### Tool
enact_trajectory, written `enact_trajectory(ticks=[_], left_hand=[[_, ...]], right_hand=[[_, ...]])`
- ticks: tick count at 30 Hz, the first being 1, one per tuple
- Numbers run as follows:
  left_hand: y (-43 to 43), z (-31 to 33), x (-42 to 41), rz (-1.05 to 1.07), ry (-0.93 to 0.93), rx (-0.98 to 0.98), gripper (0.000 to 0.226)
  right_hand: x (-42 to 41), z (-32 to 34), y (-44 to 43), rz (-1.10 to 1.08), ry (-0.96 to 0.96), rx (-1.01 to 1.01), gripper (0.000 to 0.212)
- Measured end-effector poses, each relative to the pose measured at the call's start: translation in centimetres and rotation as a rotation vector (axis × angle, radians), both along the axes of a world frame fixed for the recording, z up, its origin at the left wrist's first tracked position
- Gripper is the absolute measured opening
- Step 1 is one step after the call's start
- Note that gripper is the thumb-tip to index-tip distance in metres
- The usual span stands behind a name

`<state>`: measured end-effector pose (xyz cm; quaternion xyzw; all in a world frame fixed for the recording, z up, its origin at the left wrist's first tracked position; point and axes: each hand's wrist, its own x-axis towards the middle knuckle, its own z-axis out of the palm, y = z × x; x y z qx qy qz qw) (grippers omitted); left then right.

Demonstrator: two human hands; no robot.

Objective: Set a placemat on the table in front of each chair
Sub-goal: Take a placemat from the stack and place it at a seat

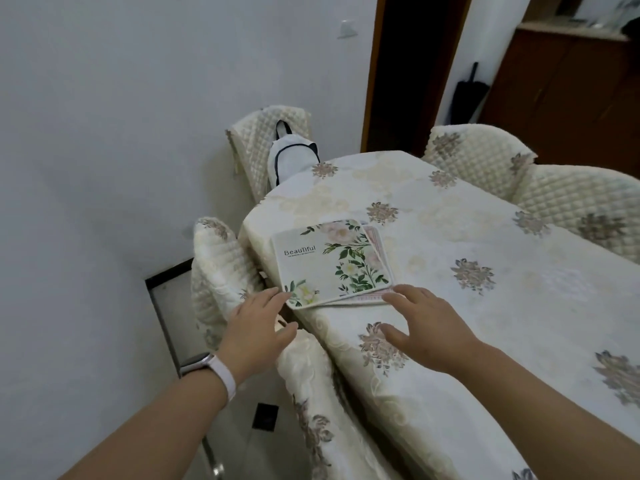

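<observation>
Reaching for the near corners of the stacked white floral placemats [334,259], left hand [258,329] and right hand [420,327] both spread apart, holding nothing, probably to lift one off the cream floral-clothed surface [485,306].

placemat [332,263]: white, green floral | tablecloth [485,237]: cream, possibly mauve flowers

Item count, positions referenced to the table [485,258]:

- Tables — one, covered by a floral cloth.
- Placemats — at least two, stacked at the table's near-left edge: the top placemat [334,263] with flower print, and a lower placemat [375,242] showing only a pink-edged border beneath it. Any further mats in the stack cannot be determined.
- Chairs — four visible around the table, all with quilted covers.
- Hands — two, the left hand [258,329] and the right hand [422,323], fingers spread.
- Wristbands — one.
</observation>
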<state>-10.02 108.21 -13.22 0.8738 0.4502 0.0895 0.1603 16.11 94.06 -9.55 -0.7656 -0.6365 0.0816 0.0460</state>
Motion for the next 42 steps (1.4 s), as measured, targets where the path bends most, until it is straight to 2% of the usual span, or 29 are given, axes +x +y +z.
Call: enact_trajectory(ticks=[9, 15, 19, 24, 30, 33, 38, 42], left_hand=[[2.0, -1.6, 1.1, 0.023, -0.041, -0.153, 0.055], [2.2, 0.5, 2.0, 0.323, -0.405, -0.482, 0.047], [3.4, -0.4, 2.8, 0.431, -0.525, -0.614, 0.042], [8.3, -3.7, 5.5, 0.486, -0.591, -0.723, 0.035], [15.6, -8.3, 8.3, 0.649, -0.622, -0.935, 0.04], [19.3, -10.7, 8.8, 0.735, -0.648, -1.073, 0.053], [23.6, -14.3, 9.7, 0.779, -0.619, -1.186, 0.055], [24.6, -15.2, 10.1, 0.803, -0.576, -1.173, 0.054]], right_hand=[[1.5, -0.8, 1.1, -0.073, 0.036, -0.03, 0.058], [2.2, -1.2, 2.8, -0.148, 0.287, 0.003, 0.056], [2.3, -2.5, 4.6, -0.269, 0.481, 0.012, 0.057], [3.7, -5.9, 9.2, -0.383, 0.537, -0.033, 0.057], [5.1, -10.3, 15.9, -0.64, 0.67, -0.059, 0.055], [6.0, -11.8, 18.9, -0.781, 0.779, -0.061, 0.057], [7.7, -14.0, 23.0, -0.843, 0.706, -0.092, 0.06], [8.7, -15.0, 25.1, -0.868, 0.665, -0.086, 0.064]])
